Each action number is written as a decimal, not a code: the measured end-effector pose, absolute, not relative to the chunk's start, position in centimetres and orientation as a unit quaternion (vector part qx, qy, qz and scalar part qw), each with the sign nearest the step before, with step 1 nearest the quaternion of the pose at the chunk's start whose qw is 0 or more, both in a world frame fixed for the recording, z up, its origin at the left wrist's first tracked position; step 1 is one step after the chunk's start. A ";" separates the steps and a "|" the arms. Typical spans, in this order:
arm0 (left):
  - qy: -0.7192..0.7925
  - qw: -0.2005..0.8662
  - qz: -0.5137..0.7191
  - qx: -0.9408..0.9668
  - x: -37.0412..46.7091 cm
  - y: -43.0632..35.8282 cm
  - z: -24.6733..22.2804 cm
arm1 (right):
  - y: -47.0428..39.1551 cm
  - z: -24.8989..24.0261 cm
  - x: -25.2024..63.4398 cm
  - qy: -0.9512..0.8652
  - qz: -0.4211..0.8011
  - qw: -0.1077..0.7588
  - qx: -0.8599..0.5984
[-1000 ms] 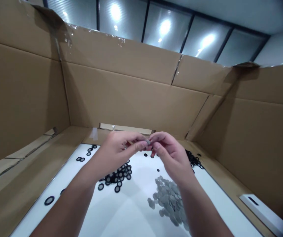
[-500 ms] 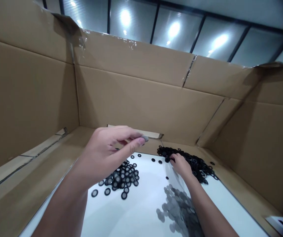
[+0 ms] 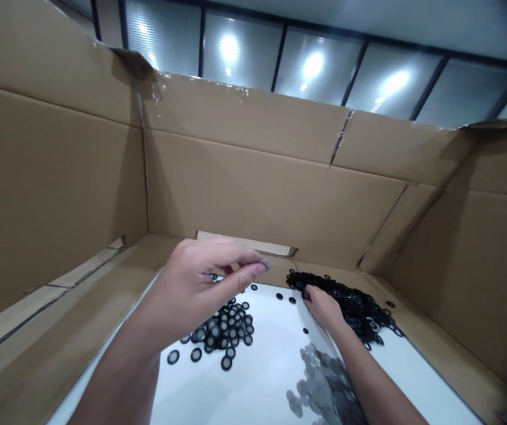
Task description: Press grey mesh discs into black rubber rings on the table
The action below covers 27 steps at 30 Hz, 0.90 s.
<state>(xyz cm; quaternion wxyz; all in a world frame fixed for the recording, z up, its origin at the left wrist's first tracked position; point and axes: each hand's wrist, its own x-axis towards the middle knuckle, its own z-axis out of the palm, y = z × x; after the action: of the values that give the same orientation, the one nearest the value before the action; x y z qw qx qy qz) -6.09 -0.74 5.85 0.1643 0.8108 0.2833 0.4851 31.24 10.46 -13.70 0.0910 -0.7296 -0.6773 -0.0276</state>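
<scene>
My left hand is raised above the white board, thumb and forefinger pinching a small grey disc. Down at the left edge of a heap of black rings, my right hand has its fingers closed at a black ring; its fingertips are partly hidden. Below my left hand lies a pile of black rings with grey centres. Loose grey discs are spread near my right forearm.
Tall cardboard walls enclose the white board on the left, back and right. A few single black pieces lie between the piles. Glass panels with bright light reflections stand beyond the box.
The whole view has shifted slightly, so everything sits a little lower. My left hand keeps its pinch on the disc. My right hand stays at the edge of the black heap.
</scene>
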 end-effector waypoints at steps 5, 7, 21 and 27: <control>0.299 0.205 0.450 0.816 -6.9 -0.4 5.9 | 9.5 -8.6 29.7 -0.680 0.023 0.232 -0.695; 0.312 0.216 0.447 0.810 -7.1 -0.2 5.8 | 8.3 -5.5 27.8 -0.685 0.032 0.302 -0.662; 0.340 0.305 0.472 0.754 -6.5 0.4 5.1 | -0.4 3.6 12.2 -0.659 0.266 0.612 -0.346; 0.367 0.314 0.492 0.724 -5.9 0.9 4.8 | -0.5 3.8 11.9 -0.658 0.299 0.619 -0.309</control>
<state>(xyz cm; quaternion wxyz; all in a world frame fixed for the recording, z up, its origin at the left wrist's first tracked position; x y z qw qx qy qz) -5.91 0.95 4.77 0.3140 0.7245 0.3667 0.4920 11.87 -0.54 3.76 0.6188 -0.3088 -0.6576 0.2989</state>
